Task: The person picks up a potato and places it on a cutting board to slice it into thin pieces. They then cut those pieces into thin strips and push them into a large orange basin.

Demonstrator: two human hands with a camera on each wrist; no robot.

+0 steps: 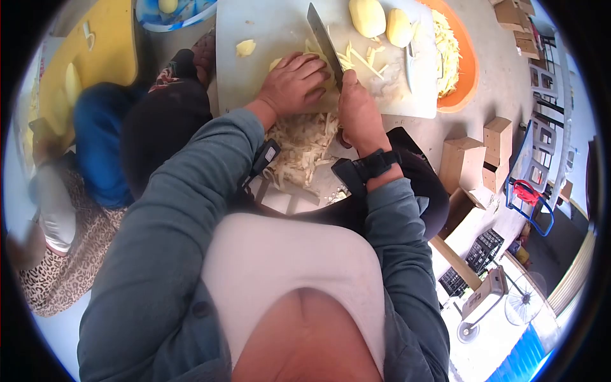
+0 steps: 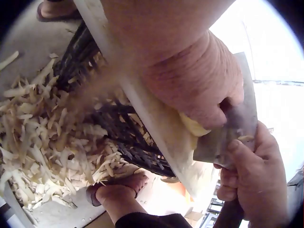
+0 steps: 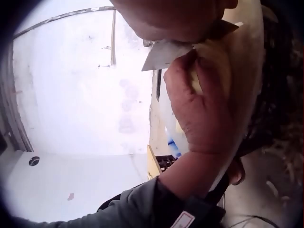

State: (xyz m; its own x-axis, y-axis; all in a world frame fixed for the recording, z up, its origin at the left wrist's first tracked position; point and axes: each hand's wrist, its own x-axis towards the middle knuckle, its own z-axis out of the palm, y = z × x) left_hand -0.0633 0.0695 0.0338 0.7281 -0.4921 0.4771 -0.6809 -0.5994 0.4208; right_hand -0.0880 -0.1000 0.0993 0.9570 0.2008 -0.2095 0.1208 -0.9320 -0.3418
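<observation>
On the white cutting board (image 1: 232, 86) my left hand (image 1: 293, 83) holds a peeled potato (image 3: 214, 61), thumb on one side and bent fingers on the other. The hand hides most of the potato from above. My right hand (image 1: 361, 114) grips a cleaver (image 1: 324, 44) by its handle. In the left wrist view the broad blade (image 2: 223, 142) stands on edge right beside the potato and the left fingertips. Cut potato strips (image 1: 366, 63) lie to the right of the blade.
Two whole peeled potatoes (image 1: 367, 19) and a small knife (image 1: 409, 70) lie on the board's right side, a potato piece (image 1: 245, 48) on its left. An orange basin (image 1: 468, 70) of strips stands at right. Peelings (image 2: 52, 142) heap below the board. Another person's leg (image 1: 102, 146) is at left.
</observation>
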